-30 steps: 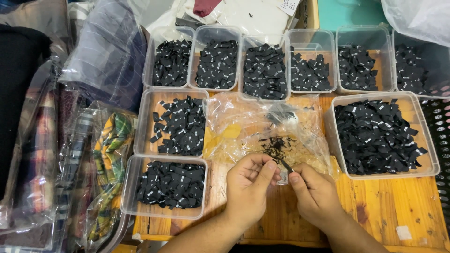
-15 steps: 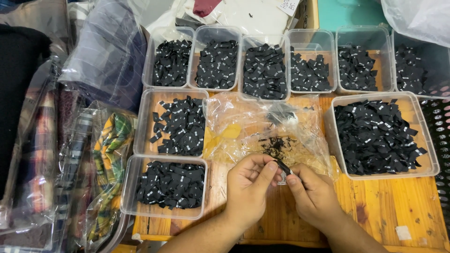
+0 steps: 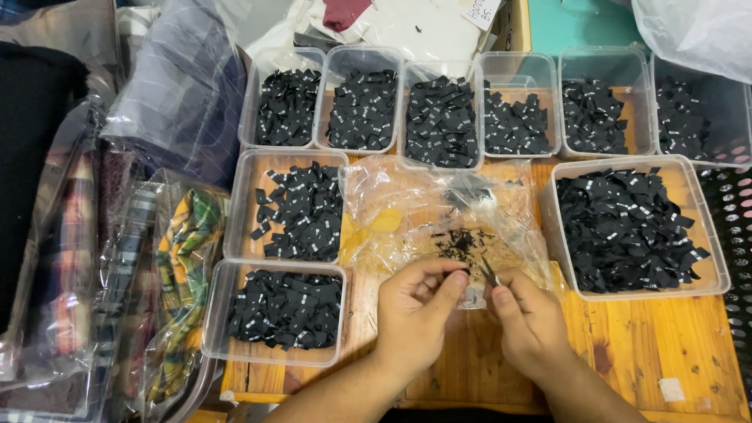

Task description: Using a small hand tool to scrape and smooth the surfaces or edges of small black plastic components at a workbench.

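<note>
Both hands sit at six o'clock on the orange-stained wooden table [image 3: 642, 345], over the near edge of a crumpled clear plastic bag [image 3: 407, 211] spread flat.

Change since a second ago: the hands have drawn slightly closer and the right hand [image 3: 533, 321] now lifts a small black woven label [image 3: 487, 272] clear of the loose heap of black labels [image 3: 458, 243] lying on the bag at twelve o'clock from the hands. Right thumb and forefinger pinch the label's lower end; the other fingers curl under.

The left hand [image 3: 419, 309] is half closed, thumb pressed along the forefinger, tip just beside the label. Whether it holds anything, I cannot tell.

Judgement: one label is singled out and not yet set in any tray.

Surroundings:
- Six clear plastic trays of black labels in a row at twelve o'clock [image 3: 439, 117].
- Two more trays at nine to ten o'clock [image 3: 286, 207], [image 3: 274, 313].
- One large clear tray at two o'clock [image 3: 627, 227].
- Bagged plaid fabric at far nine o'clock [image 3: 180, 258].
</note>
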